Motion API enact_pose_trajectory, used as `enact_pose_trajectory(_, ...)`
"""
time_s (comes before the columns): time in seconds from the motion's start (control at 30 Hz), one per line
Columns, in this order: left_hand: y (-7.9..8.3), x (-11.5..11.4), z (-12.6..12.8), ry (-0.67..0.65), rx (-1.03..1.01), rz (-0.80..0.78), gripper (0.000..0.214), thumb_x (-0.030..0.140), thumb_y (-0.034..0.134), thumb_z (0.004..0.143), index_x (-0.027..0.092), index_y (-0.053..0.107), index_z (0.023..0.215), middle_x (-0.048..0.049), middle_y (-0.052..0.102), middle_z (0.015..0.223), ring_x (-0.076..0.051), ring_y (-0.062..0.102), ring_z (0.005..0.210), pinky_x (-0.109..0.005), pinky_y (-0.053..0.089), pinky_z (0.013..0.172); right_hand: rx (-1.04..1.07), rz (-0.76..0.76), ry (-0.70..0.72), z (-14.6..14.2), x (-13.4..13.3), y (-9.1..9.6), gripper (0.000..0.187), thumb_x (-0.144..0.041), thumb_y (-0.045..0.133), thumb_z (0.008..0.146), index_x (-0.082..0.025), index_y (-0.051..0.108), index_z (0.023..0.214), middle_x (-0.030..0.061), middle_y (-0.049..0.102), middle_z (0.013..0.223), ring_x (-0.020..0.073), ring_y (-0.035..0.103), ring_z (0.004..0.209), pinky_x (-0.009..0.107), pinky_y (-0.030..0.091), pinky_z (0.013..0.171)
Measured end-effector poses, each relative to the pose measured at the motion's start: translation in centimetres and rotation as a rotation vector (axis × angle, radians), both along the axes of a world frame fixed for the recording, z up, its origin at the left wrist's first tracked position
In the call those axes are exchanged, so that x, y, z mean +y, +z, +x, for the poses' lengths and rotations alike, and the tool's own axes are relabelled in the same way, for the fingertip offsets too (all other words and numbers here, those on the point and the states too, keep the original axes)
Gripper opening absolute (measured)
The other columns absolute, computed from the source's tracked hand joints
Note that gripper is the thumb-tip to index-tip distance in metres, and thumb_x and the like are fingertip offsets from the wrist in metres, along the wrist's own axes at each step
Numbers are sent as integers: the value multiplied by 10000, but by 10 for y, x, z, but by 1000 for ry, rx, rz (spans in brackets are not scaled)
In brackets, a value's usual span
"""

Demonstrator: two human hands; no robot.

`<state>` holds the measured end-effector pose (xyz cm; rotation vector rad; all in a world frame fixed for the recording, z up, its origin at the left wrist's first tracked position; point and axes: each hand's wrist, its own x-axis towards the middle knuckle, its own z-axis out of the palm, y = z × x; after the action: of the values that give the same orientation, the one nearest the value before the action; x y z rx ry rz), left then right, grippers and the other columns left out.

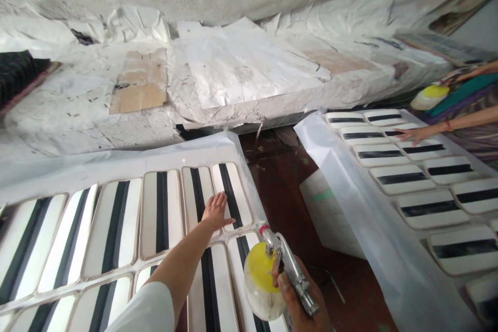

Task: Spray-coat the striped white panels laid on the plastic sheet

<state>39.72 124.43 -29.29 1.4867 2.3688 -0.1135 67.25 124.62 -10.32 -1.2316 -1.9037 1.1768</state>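
My left hand [216, 212] reaches forward with its fingers spread over the far right corner of the near table. It rests on or just above a white panel with a black stripe [239, 199]; whether it touches cannot be made out. In my right hand [298, 295] is a metal spray gun [290, 262], with a yellow-lidded translucent cup [264, 285] attached to it. The gun's pink-ringed nozzle points forward, close to the table's right edge. More striped white panels [161, 212] lie in rows on the plastic sheeting to the left.
Across a gap with a dark red floor [284, 187], a second plastic-covered table [350, 218] holds similar panels. Another person's hand [416, 134] lies over them, near another yellow-lidded spray cup [430, 96]. A whitish ledge [218, 109] with cardboard [142, 83] runs behind. A white box [327, 212] stands in the gap.
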Motion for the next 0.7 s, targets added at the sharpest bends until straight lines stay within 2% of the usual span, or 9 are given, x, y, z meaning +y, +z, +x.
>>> enact_pose_trajectory(0.1, -3, 0, 0, 34, 12, 11, 1006, 745, 425, 710, 128, 189, 1469, -93, 41, 1529, -297, -11, 1406, -491, -35, 1124, -22, -54, -2, -5, -1, 8, 439, -511, 557, 784, -234, 652, 1110, 66, 666, 995, 226, 638, 916, 281, 540, 824)
enact_pose_trajectory(0.2, -2, 2, -4, 71, 18, 24, 1028, 780, 464, 656, 166, 252, 1454, -142, 12, 1528, -323, -7, 1402, -493, 14, 1117, -2, -84, 28, -8, -2, 11, 429, -522, 543, 787, -238, 660, 1086, 54, 669, 1001, 221, 638, 917, 275, 536, 831)
enact_pose_trajectory(0.3, 3, 8, -8, 31, 29, -21, 1001, 779, 455, 662, 159, 298, 1431, -164, 14, 1524, -336, 34, 1398, -523, 81, 1097, -28, -101, -24, -10, -3, 10, 463, -533, 555, 776, -215, 651, 1099, 62, 655, 1070, 224, 622, 985, 266, 521, 868)
enact_pose_trajectory(0.43, 11, 17, -13, -47, 66, -74, 971, 748, 457, 692, 124, 309, 1421, -177, 91, 1517, -352, 105, 1381, -533, 165, 1067, -12, -139, -66, -16, 0, 8, 520, -539, 573, 768, -164, 635, 1122, 90, 641, 1115, 227, 605, 1038, 263, 497, 914)
enact_pose_trajectory(0.57, 11, 19, -14, -43, 54, -64, 1043, 744, 489, 676, 136, 186, 1467, -165, 100, 1519, -345, 129, 1375, -514, 176, 1068, 46, -114, 10, -19, 10, 0, 494, -517, 573, 781, -161, 638, 1116, 97, 652, 1091, 221, 620, 1008, 249, 516, 872)
enact_pose_trajectory(0.7, 10, 19, -15, -32, 43, -67, 1014, 758, 475, 672, 185, 209, 1465, -166, 116, 1517, -359, 156, 1364, -531, 186, 1051, 11, -131, 62, -16, 14, -15, 523, -503, 604, 762, -130, 627, 1129, 121, 640, 1109, 237, 615, 1013, 275, 524, 864)
